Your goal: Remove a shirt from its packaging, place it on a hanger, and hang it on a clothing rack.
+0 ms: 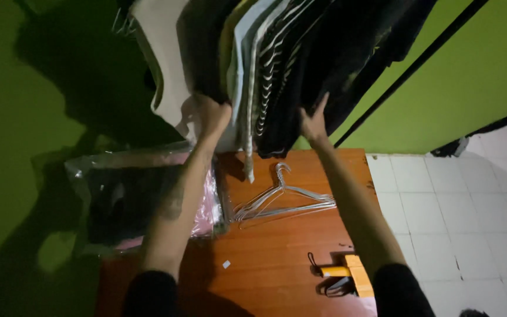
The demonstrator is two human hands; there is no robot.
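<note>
Garments hang in a tight row at the far top of the view, above a wooden table (277,258). Leftmost is a cream garment (162,64), then a dark one, then a pale blue shirt (243,58), a black-and-white striped top (277,64), and a black garment (353,53) at the right end. At least five pieces can be counted; more may be hidden in the folds.

Left hand (212,114) is pushed in between the cream garment and the pale blue shirt, fingers buried in cloth; whether it grips anything cannot be told. Right hand (314,122) lies flat, fingers spread, against the lower edge of the black garment, not closed on it. The striped top hangs between the two hands, which are well apart.

Below the left forearm, on the left of the table: one clear plastic bag (112,199) with dark and pink cloth inside. Between the arms: a bundle of wire hangers (283,202), number not countable. Near right edge: one yellow tool (350,273), partly hidden by the right arm. Green wall (7,117) left, white tiled floor (465,211) right.
</note>
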